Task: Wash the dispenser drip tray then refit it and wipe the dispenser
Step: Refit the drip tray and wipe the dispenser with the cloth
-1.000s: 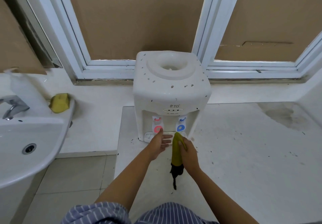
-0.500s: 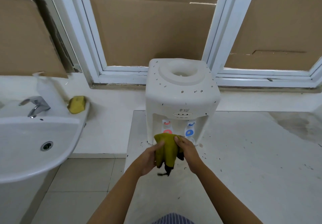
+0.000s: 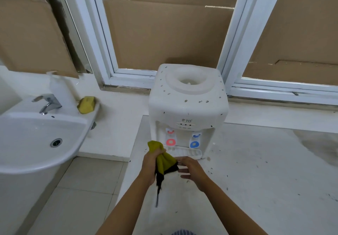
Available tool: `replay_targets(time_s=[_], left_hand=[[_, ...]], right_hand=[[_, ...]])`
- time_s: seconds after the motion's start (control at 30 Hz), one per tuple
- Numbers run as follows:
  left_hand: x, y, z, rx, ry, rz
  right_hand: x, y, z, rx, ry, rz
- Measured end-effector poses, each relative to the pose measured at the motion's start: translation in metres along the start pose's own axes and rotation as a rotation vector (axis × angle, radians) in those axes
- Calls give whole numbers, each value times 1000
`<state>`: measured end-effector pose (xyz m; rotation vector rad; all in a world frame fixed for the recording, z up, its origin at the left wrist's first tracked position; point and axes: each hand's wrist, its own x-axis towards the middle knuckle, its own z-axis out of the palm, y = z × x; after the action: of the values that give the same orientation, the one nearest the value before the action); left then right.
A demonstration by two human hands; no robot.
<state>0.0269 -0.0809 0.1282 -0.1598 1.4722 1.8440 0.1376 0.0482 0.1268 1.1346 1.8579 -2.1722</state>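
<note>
At the front foot of the dispenser (image 3: pixel 188 106), near the counter's (image 3: pixel 265 170) left edge, the drip tray (image 3: pixel 184 152) sat refitted beneath the two taps, so the wiping step appeared to be in hand. The left hand (image 3: pixel 151 163) gripped the bunched yellow cloth (image 3: pixel 163 159) in curled fingers. The right hand (image 3: pixel 192 169) hovered beside it, fingers loosely spread and holding nothing; the next move probably called for carrying the cloth onto the casing.

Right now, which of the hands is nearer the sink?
The left. The left hand grips the yellow cloth on the side toward the sink. The right hand is farther off, on the other side of the cloth, below the drip tray.
</note>
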Motion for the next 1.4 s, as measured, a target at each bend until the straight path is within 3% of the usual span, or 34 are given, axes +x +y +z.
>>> replay_targets(time_s=[0.23,0.47,0.67,0.9,1.13,1.3,1.4], left_hand=[[13,-1,30,216,183,231],[24,-8,56,337,402,528],[38,-14,53,317,454,443],[51,-25,33,331,429,196],[39,-16,46,291,445,484],[47,-20,44,286,469,305],[47,-25,40,325,480,283]], right_hand=[[19,-3,-1,110,66,1],[32,-19,14,128,34,-79],[37,-27,21,185,33,-116],[40,-27,18,180,51,-149],[40,-24,18,168,68,-105],[39,-27,17,161,47,-84],[38,-28,16,138,47,-99]])
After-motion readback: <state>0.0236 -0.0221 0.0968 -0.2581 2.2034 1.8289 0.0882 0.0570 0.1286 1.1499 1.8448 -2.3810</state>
